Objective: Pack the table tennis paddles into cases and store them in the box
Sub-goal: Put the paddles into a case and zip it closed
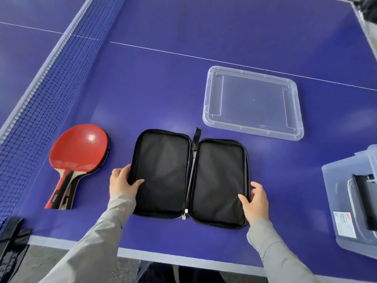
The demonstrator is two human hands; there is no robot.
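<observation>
From the head view, the left hand (122, 181) is gripping the left edge of the open black case (189, 176), thumb lying on the lining, while the right hand (255, 201) is pinching the right edge the same way — the case lying spread flat between them on the blue table (163, 78). Its soft fabric walls are probably going to flop, so the stiffer zipped rims look like the best hold. Just left of the left hand, red paddles (78, 160) are lying stacked; light and rigid, best lifted by the handles. Beyond the right hand a clear lid (253, 103) is resting. Further right, the clear box (350, 201) is holding something dark — likely a packed case.
</observation>
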